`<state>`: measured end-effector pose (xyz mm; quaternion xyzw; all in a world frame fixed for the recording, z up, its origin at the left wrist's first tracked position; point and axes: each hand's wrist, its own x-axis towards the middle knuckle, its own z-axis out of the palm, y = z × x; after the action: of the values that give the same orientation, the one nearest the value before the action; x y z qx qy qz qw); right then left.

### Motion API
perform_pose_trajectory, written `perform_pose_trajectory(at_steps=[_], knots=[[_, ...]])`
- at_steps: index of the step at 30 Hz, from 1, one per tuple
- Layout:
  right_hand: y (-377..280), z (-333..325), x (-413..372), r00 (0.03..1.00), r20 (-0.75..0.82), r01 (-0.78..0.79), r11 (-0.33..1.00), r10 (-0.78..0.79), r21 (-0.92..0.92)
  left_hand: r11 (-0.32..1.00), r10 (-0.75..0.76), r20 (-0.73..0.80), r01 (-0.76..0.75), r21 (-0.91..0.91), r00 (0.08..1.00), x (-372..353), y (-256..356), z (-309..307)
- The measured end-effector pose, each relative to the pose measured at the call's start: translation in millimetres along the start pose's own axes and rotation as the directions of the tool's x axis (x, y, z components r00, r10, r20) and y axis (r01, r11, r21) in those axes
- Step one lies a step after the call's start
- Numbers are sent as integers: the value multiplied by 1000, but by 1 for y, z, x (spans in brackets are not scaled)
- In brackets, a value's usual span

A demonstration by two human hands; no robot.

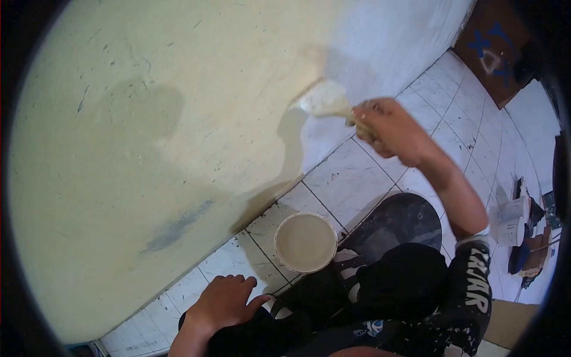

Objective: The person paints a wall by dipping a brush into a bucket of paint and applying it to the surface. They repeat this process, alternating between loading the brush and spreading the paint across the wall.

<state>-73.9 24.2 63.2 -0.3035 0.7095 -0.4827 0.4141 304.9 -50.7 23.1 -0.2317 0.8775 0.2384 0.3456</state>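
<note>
My right hand (389,132) is closed around the handle of a wide paintbrush (324,98). White paint coats the brush, whose bristle end is against the wall (196,119), where the pale yellow surface meets a white-painted stretch. My left hand (229,300) lies over my dark-clothed knee, its thumb apart from the fingers and nothing held. Between the two hands, on the tiled floor, stands a round bucket (276,243) with pale whitish liquid inside.
A dark oval board (410,220) lies on the tiles (333,178) beside my legs. A brown panel with blue marks (485,53) stands at the upper right. White tubs (511,229) and assorted items sit at far right. A grey smear (178,227) marks the lower wall.
</note>
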Motion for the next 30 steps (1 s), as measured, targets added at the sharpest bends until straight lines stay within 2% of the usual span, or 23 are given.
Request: perform_pose_trajectory(at_steps=[2, 4, 6, 7, 9, 10, 12, 13, 14, 15, 16, 18, 19, 21, 22, 24, 25, 28, 29, 30], knots=[[-34, -4, -23, 992, -64, 109, 992, -113, -68, 1000, 15, 87, -15, 9, 996, 2, 6, -6], [-57, -11, -40, 966, -63, 243, 965, -250, -101, 999, 40, 81, -40, 7, 996, 4, 7, -7], [-65, -21, -43, 924, 31, 380, 925, -380, 13, 998, 62, 78, -62, 3, 995, 5, 4, -6], [-60, -19, -39, 925, 29, 379, 925, -379, 11, 995, 100, 25, -99, -17, 995, 5, 0, -3], [-31, -9, -16, 896, -115, 443, 877, -428, 185, 990, 134, -36, -135, -29, 990, 3, -2, -1], [-9, -8, 5, 922, -101, 387, 891, -374, 239, 992, 123, -40, -124, -23, 992, 2, -1, 0], [52, 9, 45, 945, -191, 311, 913, -267, 263, 994, 109, -45, -110, -11, 993, 2, 1, -4], [81, 12, 56, 950, -143, 309, 907, -278, 285, 998, 65, 1, -65, -4, 998, 3, 4, -5], [98, 16, 57, 972, -136, 225, 924, -191, 309, 1000, 20, 45, -20, 4, 999, 3, 6, -6], [118, 15, 59, 986, -76, 166, 919, -148, 359, 1000, 16, 40, -16, 6, 999, 3, 7, -6], [132, 14, 59, 985, -76, 171, 917, -154, 361, 1000, 6, 44, -7, 15, 999, 3, 8, -5], [152, 13, 58, 999, -38, 9, 958, 2, 285, 999, -6, 43, 5, 33, 999, 3, 9, -5], [159, 11, 56, 999, -43, 18, 957, -6, 288, 999, -10, 55, 7, 39, 998, 3, 10, -6], [167, 3, 51, 994, 24, -109, 972, 107, 207, 999, -9, 58, 6, 49, 998, 2, 14, -6], [160, -1, 48, 995, 17, -98, 974, 97, 204, 999, 1, 64, -4, 48, 998, 1, 16, -7], [140, -11, 44, 983, 50, -184, 974, 179, 135, 999, 15, 57, -18, 50, 998, -1, 18, -7], [122, -15, 42, 988, 50, -152, 983, 148, 107, 998, 43, 46, -45, 36, 998, -2, 18, -5], [29, -19, 29, 999, 20, -42, 999, 43, -30, 992, 122, -1, -122, 41, 992, -2, 16, 2], [6, -23, 31, 999, 42, 26, 985, -19, -169, 985, 168, -32, -166, 55, 985, -3, 16, 4], [-29, -23, 19, 999, 30, -34, 985, 39, -171, 984, 169, -29, -167, 60, 985, -6, 18, 3]])
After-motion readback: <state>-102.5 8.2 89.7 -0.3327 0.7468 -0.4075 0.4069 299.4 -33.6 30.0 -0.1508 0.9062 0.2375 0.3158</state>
